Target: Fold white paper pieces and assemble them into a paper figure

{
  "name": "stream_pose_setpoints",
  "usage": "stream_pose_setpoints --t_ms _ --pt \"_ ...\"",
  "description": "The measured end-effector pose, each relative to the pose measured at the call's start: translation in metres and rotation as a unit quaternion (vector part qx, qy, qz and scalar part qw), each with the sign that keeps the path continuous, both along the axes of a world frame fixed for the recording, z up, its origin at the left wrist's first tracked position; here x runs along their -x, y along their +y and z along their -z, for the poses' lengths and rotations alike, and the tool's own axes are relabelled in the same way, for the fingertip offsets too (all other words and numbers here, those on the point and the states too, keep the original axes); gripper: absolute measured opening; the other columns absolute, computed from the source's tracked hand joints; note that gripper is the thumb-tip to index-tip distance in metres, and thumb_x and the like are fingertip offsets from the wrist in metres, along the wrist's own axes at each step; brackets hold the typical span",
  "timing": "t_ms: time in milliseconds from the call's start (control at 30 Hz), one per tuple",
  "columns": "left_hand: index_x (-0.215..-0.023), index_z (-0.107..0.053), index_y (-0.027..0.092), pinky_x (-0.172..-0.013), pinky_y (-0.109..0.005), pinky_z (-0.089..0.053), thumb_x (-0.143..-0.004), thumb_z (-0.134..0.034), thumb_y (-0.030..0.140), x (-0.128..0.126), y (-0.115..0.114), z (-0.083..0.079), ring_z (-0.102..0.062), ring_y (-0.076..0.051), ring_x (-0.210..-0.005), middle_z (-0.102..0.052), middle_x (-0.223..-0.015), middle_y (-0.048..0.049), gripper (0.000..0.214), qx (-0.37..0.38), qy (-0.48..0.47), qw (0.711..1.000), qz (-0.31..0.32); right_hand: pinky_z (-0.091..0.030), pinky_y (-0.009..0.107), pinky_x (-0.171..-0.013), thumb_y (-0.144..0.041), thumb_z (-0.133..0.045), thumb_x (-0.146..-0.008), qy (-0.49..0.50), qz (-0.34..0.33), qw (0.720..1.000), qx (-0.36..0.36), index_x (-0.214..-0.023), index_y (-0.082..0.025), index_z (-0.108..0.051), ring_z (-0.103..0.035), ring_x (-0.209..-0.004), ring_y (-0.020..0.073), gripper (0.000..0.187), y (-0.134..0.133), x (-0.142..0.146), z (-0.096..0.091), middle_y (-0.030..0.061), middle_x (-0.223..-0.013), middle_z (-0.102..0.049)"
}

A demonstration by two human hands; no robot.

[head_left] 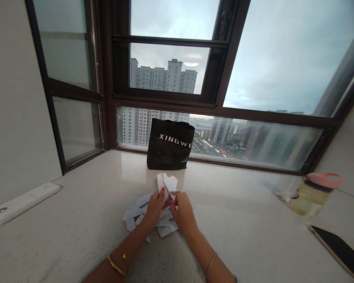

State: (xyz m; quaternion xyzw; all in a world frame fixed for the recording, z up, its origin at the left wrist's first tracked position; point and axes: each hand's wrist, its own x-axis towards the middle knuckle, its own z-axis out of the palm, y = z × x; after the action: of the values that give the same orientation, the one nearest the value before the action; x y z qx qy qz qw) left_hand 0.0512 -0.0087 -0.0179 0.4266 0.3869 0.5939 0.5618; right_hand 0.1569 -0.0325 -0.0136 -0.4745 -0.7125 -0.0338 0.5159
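Observation:
A piece of white paper point(167, 182) with a notched, curved top edge is held up between my two hands. My left hand point(155, 206) is closed on its left side, thumb lying along the front. On the right side, my right hand point(181, 208) pinches the same paper with bent fingers. Part of its lower edge is hidden behind the fingers. Beneath both hands lies a loose pile of white paper pieces point(137, 208), folded or cut, spread on the pale speckled counter point(233, 236).
Just beyond the paper stands a black bag point(171, 145) with white lettering, against the window. To the left lies a white power strip point(25, 202). At the right are a bottle with a pink lid point(312, 194) and a dark phone point(339, 247).

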Motion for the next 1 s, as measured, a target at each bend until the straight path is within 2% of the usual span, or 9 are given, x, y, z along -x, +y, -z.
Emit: stream_pose_setpoints --t_ms 133,267,367,500,567,667,800,900,1000 --pt "-0.067 -0.058 0.014 -0.047 -0.022 -0.038 -0.06 -0.057 0.067 0.0 -0.001 0.0 -0.049 -0.011 -0.051 -0.054 -0.054 0.0018 0.054 -0.029 0.021 0.999 -0.022 -0.043 0.03 -0.059 -0.009 -0.045 -0.073 -0.02 -0.04 0.999 0.006 -0.089 -0.019 -0.056 -0.049 -0.062 0.0179 0.022 0.001 0.01 0.009 0.0013 -0.066 -0.052" --pt "-0.071 -0.057 0.014 -0.043 -0.02 -0.033 -0.06 -0.057 0.067 -0.001 -0.006 -0.007 -0.042 -0.008 -0.045 -0.05 -0.052 0.0042 0.053 -0.018 -0.037 0.999 0.02 -0.045 0.03 -0.059 -0.008 -0.045 -0.072 -0.007 -0.029 1.0 0.01 -0.093 -0.016 -0.057 -0.05 -0.062 0.0177 0.026 0.002 0.006 0.011 0.0023 -0.067 -0.053" --pt "-0.069 -0.056 0.015 -0.044 -0.021 -0.034 -0.062 -0.058 0.064 -0.002 -0.008 -0.01 -0.043 -0.008 -0.045 -0.051 -0.051 0.004 0.05 -0.017 -0.032 0.999 0.033 -0.045 0.031 -0.059 -0.008 -0.046 -0.07 0.001 -0.038 0.999 0.01 -0.095 -0.016 -0.059 -0.05 -0.061 0.0176 0.03 0.002 0.005 0.01 0.0028 -0.067 -0.054" --pt "-0.074 -0.058 0.015 -0.051 -0.022 -0.04 -0.061 -0.063 0.059 0.0 -0.006 -0.009 -0.05 -0.01 -0.052 -0.058 -0.059 0.002 0.047 -0.004 -0.042 0.999 0.032 -0.044 0.03 -0.059 -0.012 -0.047 -0.072 0.019 -0.091 0.995 0.017 -0.098 -0.017 -0.061 -0.05 -0.059 0.0165 0.029 -0.001 0.007 0.006 0.0002 -0.062 -0.052" --pt "-0.078 -0.059 0.015 -0.054 -0.023 -0.043 -0.062 -0.063 0.058 0.002 -0.006 -0.009 -0.054 -0.012 -0.056 -0.061 -0.063 0.0002 0.045 0.001 -0.052 0.998 0.037 -0.043 0.027 -0.057 -0.016 -0.048 -0.075 0.062 -0.108 0.991 0.041 -0.1 -0.017 -0.06 -0.05 -0.058 0.0147 0.028 -0.002 0.006 0.003 -0.0007 -0.062 -0.053" --pt "-0.086 -0.06 0.014 -0.06 -0.025 -0.045 -0.066 -0.062 0.056 0.004 -0.007 -0.01 -0.06 -0.015 -0.065 -0.066 -0.072 -0.0051 0.046 -0.005 -0.055 0.996 0.072 -0.04 0.024 -0.05 -0.024 -0.049 -0.078 0.187 -0.092 0.974 0.084 -0.112 -0.016 -0.051 -0.046 -0.05 0.0118 0.034 0.001 -0.001 -0.001 -0.006 -0.056 -0.046" --pt "-0.093 -0.06 0.011 -0.058 -0.025 -0.045 -0.068 -0.061 0.055 0.001 -0.009 -0.009 -0.061 -0.015 -0.06 -0.068 -0.072 -0.0072 0.051 -0.006 -0.028 0.993 0.113 -0.038 0.023 -0.046 -0.033 -0.061 -0.07 0.326 -0.091 0.934 0.117 -0.117 -0.015 -0.043 -0.041 -0.045 0.0103 0.053 0.013 -0.014 0.0 -0.0114 -0.051 -0.037" --pt "-0.09 -0.061 0.011 -0.055 -0.024 -0.045 -0.069 -0.059 0.056 -0.002 -0.01 -0.007 -0.06 -0.013 -0.054 -0.068 -0.069 -0.0063 0.049 -0.006 -0.006 0.988 0.155 -0.038 0.023 -0.043 -0.036 -0.066 -0.064 0.367 -0.112 0.91 0.157 -0.108 -0.015 -0.046 -0.04 -0.041 0.0102 0.052 0.02 -0.021 0.001 -0.0125 -0.045 -0.038" --pt "-0.093 -0.062 0.014 -0.059 -0.026 -0.046 -0.073 -0.056 0.053 -0.004 -0.013 -0.007 -0.063 -0.015 -0.06 -0.07 -0.075 -0.0064 0.045 0.002 -0.001 0.982 0.187 -0.037 0.023 -0.04 -0.037 -0.067 -0.062 0.375 -0.118 0.902 0.177 -0.106 -0.015 -0.047 -0.038 -0.038 0.0099 0.053 0.02 -0.024 0.0 -0.0129 -0.041 -0.039"
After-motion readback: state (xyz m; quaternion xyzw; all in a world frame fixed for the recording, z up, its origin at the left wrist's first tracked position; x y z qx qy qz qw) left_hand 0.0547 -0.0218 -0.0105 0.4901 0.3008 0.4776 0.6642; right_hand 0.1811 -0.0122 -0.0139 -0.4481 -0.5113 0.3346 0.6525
